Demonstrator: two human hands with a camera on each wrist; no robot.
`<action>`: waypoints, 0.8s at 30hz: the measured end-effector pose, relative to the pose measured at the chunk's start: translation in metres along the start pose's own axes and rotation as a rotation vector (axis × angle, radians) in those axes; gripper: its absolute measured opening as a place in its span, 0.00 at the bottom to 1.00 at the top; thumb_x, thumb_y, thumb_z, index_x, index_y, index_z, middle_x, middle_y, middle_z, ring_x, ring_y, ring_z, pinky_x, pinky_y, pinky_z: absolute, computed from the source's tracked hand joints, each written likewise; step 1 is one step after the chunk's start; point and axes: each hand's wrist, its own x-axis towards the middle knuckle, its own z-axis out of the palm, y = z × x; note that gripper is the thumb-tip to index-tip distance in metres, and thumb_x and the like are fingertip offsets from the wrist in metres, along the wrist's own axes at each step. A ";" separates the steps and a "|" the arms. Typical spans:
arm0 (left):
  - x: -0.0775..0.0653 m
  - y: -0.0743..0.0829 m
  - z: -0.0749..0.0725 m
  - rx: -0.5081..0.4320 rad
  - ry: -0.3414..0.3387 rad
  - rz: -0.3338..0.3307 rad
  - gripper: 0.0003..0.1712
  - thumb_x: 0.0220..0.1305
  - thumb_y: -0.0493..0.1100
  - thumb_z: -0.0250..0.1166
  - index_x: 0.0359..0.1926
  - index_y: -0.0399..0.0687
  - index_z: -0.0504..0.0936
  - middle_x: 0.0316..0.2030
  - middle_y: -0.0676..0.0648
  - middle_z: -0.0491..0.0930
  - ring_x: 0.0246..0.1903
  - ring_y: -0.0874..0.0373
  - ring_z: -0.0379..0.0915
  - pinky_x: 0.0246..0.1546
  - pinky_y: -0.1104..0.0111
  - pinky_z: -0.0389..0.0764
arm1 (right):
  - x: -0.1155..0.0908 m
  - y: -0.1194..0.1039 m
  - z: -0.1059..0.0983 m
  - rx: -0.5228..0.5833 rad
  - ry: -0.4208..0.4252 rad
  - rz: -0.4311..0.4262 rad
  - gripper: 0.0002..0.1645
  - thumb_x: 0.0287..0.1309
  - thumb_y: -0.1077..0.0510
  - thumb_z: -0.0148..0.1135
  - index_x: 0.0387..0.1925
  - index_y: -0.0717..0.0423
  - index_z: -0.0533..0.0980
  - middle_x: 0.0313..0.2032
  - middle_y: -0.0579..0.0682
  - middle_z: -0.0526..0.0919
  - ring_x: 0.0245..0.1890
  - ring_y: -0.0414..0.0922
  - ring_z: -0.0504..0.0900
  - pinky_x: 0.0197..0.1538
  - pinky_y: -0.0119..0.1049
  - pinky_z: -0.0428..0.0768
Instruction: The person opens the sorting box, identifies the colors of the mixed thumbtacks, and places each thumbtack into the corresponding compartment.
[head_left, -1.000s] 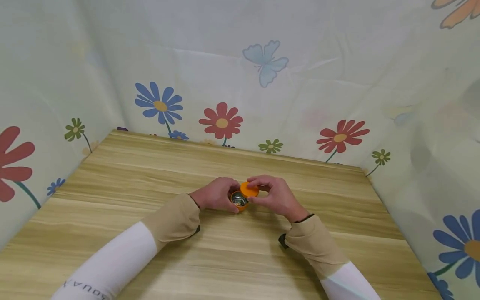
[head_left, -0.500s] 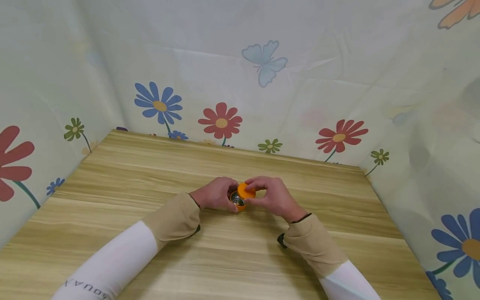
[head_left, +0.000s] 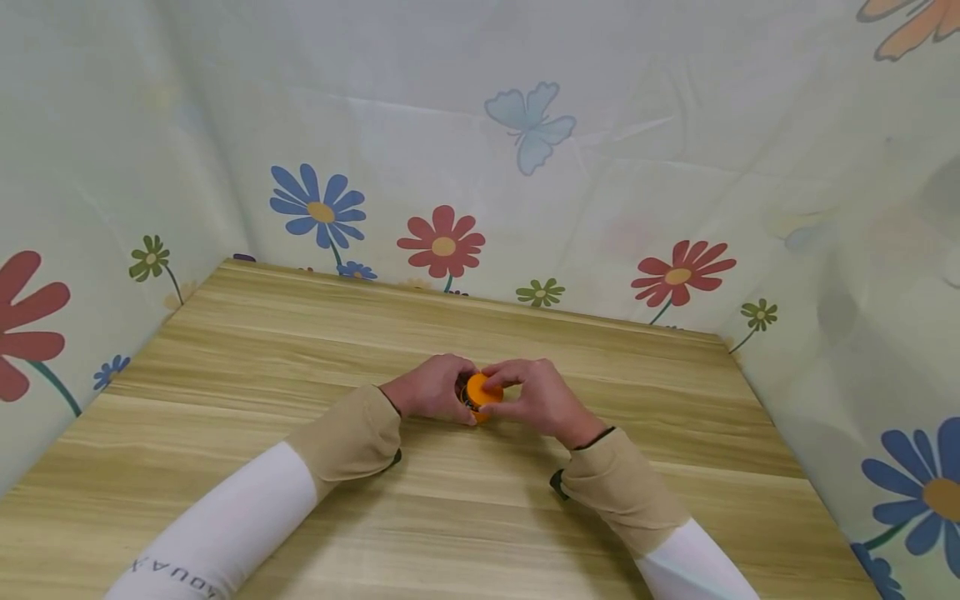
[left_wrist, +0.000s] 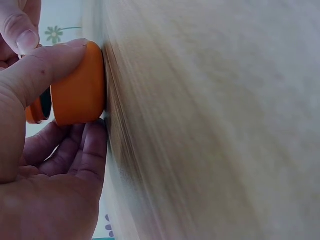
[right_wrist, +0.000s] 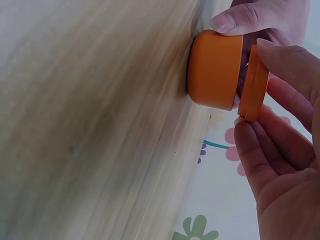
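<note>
A small round orange jar (right_wrist: 212,70) stands upright on the wooden tabletop, as both wrist views show. My left hand (head_left: 435,388) grips its side, thumb on one side and fingers curled round the other (left_wrist: 55,195). Between thumb and fingertips my right hand (head_left: 543,400) pinches the orange lid (head_left: 485,390) by its edge. The lid (right_wrist: 255,85) sits slightly tilted just over the jar's mouth, with a narrow gap between them in the right wrist view. It covers most of the opening, so the contents are largely hidden; a dark sliver shows at the left edge.
The light wooden table (head_left: 315,333) spreads around the hands. A pale cloth backdrop (head_left: 420,125) printed with flowers and a butterfly rises behind it and along both sides. Tan cuffs and white sleeves (head_left: 225,517) cover the forearms.
The right hand has brought the lid left and down, from beside and above the open jar to over its mouth. The metallic inside that showed earlier is now mostly covered. The left hand stays still.
</note>
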 end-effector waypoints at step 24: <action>-0.002 0.000 0.001 -0.044 -0.003 -0.039 0.28 0.50 0.43 0.82 0.52 0.42 0.83 0.43 0.50 0.85 0.38 0.61 0.75 0.45 0.72 0.77 | 0.005 -0.004 0.006 -0.015 -0.049 -0.001 0.15 0.49 0.55 0.81 0.40 0.55 0.89 0.52 0.53 0.89 0.53 0.49 0.87 0.55 0.41 0.85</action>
